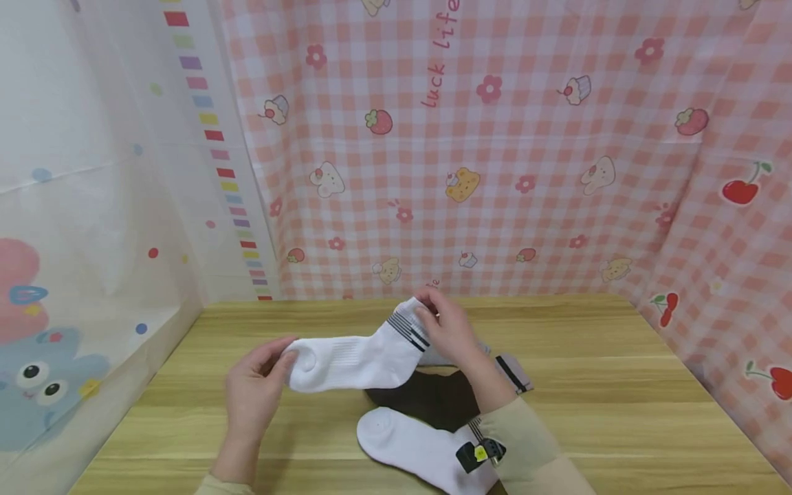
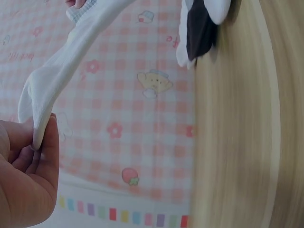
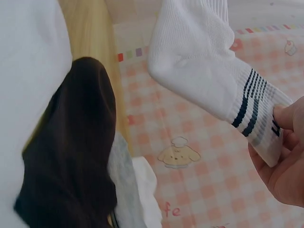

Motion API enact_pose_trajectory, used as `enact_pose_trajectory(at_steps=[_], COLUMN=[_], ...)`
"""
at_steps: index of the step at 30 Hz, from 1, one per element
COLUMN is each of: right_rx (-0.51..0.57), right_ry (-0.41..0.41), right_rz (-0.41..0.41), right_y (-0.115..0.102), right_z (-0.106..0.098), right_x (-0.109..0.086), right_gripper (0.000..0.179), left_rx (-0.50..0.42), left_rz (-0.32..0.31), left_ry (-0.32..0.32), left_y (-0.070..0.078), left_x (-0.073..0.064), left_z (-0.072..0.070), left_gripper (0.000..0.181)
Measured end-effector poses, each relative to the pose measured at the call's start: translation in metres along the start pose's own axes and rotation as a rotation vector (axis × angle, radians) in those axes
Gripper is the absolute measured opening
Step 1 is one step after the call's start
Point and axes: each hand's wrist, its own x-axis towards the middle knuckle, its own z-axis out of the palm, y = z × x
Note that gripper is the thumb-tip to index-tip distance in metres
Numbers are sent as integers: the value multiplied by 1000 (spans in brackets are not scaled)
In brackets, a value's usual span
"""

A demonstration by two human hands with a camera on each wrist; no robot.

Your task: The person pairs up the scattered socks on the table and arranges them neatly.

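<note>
A white sock (image 1: 353,359) with dark stripes near its cuff is stretched out above the table between both hands. My left hand (image 1: 255,392) pinches its toe end between thumb and fingers. At the striped cuff, my right hand (image 1: 450,328) grips it, as the right wrist view also shows on the sock (image 3: 199,71). Below lie a black sock (image 1: 442,399) and a second white sock (image 1: 411,440) with stripes, partly covered by the right forearm. Behind the right wrist a grey sock (image 1: 512,373) with a black band shows in part.
The wooden table (image 1: 631,405) carries the loose socks near its middle. A pink checked curtain (image 1: 526,137) hangs along the back and right side. On the left hangs a white printed cloth (image 1: 93,206).
</note>
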Motion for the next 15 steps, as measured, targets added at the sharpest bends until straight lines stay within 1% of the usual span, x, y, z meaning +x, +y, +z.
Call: enact_pose_trajectory(at_steps=[6,10,13,15], right_rx=[-17,-34,-29,-44], right_ry=[0,2,-10,-17], right_rz=[-31,-59,-47,-44], right_y=[5,5,3,2], right_z=[-21,-34,-42,-48], right_x=[-12,-19,-24,-28], right_gripper=[11,12,12,12], left_rx=[-27,-11,1,7], left_rz=[-24,-56,-92,-111], left_ry=[-48,-86,-124,-153], left_y=[1,3,5,7], left_x=[-6,-10,-13,-15], left_z=[12,19,24,27], left_gripper=[17,17,17,17])
